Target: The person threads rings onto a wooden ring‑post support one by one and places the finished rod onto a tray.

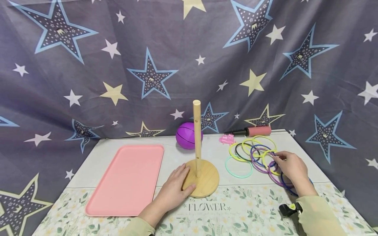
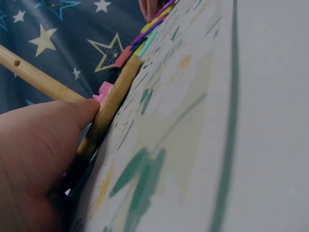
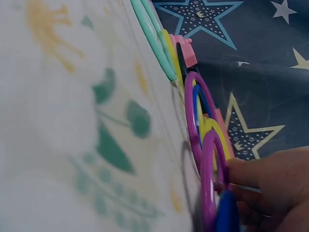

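A wooden peg stand stands mid-table: an upright peg (image 1: pixel 197 131) on a round base (image 1: pixel 208 183). My left hand (image 1: pixel 176 185) lies on the base's left edge with its fingers straight and its thumb against the rim (image 2: pixel 108 111). To the right lies a pile of thin coloured rings (image 1: pixel 256 154). My right hand (image 1: pixel 290 168) rests on the pile's near right side with its fingers curled. In the right wrist view the fingertips (image 3: pixel 241 171) pinch a purple ring (image 3: pixel 212 159). A teal ring (image 3: pixel 149 34) lies farthest from that hand.
An empty pink tray (image 1: pixel 127 180) lies left of the stand. A purple ball (image 1: pixel 186 136), a small pink toy (image 1: pixel 226 139) and a red-handled pump (image 1: pixel 254 131) sit along the back edge. A star-printed cloth hangs behind. The front has a floral table cover (image 1: pixel 224 216).
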{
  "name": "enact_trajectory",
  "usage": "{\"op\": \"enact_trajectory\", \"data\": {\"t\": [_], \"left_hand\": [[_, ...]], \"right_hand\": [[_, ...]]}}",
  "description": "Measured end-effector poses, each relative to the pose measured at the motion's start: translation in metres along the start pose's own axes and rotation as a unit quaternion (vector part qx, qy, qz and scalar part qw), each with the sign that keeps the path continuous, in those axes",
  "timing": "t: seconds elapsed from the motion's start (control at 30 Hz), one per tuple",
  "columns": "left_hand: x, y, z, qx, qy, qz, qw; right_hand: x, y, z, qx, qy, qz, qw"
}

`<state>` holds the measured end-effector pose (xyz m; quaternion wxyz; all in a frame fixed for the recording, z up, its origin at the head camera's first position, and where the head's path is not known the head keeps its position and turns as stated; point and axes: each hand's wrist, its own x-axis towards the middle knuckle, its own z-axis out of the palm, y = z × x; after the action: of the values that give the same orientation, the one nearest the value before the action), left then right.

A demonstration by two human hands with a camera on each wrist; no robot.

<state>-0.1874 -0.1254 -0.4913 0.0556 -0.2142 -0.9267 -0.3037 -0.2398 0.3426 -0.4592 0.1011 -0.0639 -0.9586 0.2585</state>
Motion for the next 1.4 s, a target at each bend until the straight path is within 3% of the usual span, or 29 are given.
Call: {"op": "enact_trajectory", "data": {"t": [0.23,0.4,0.7,0.97,1.23,1.4], "left_hand": [[-0.001,0.001,0.000,0.002,0.002,0.000,1.0000],[-0.001,0.003,-0.001,-0.006,0.003,-0.002,1.0000],[0.001,0.001,0.001,0.002,-0.002,-0.011,0.9999],[0.000,0.000,0.002,0.000,-0.001,-0.009,1.0000],[0.000,0.001,0.001,0.000,-0.001,-0.017,0.9998],[0.000,-0.001,-0.003,-0.011,-0.015,-0.020,0.9996]], "right_hand": [[0.002,0.007,-0.014,-0.003,-0.062,-0.032,0.998],[0.002,0.016,-0.017,0.000,-0.078,-0.043,0.996],[0.004,0.025,-0.011,0.013,-0.049,-0.044,0.998],[0.001,0.026,-0.009,0.057,-0.021,-0.012,0.998],[0.001,0.027,-0.004,0.070,0.041,-0.034,0.996],[0.003,0.024,-0.003,0.085,0.048,-0.022,0.995]]}}
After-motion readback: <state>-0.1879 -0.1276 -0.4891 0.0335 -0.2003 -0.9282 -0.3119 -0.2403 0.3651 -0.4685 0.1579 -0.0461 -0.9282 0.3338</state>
